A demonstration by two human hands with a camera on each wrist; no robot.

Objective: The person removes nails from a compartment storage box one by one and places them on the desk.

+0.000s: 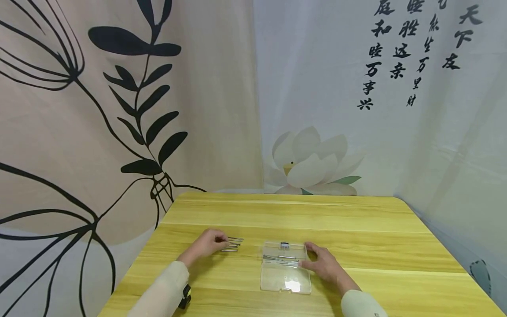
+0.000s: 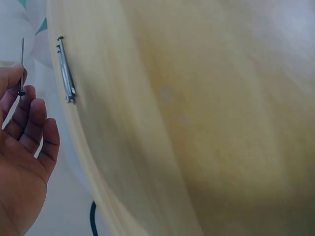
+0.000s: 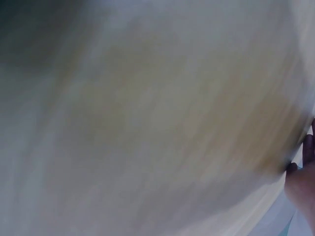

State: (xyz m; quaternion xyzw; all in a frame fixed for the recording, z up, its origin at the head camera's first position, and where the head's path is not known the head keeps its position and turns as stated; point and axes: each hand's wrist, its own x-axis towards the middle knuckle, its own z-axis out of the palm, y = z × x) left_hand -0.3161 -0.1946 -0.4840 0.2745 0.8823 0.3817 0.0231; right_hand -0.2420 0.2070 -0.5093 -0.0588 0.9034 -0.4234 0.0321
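My left hand [image 1: 207, 243] is over the left part of the table, beside several nails [image 1: 233, 245]. In the left wrist view, the thumb and finger of the left hand [image 2: 27, 142] pinch one nail [image 2: 22, 61], its head downward; other nails [image 2: 66, 73] lie close together on the wood. A clear plastic case [image 1: 285, 279] lies open at the centre with several nails [image 1: 287, 262] in its far half. My right hand [image 1: 325, 266] touches the case's right side with thumb and fingers. In the right wrist view the right hand [image 3: 301, 179] shows only at the edge, blurred.
The yellow wooden table [image 1: 356, 229] reaches back to a printed curtain [image 1: 218, 110] with plants, a lotus and dark writing. A black band [image 1: 185, 297] is at the left sleeve.
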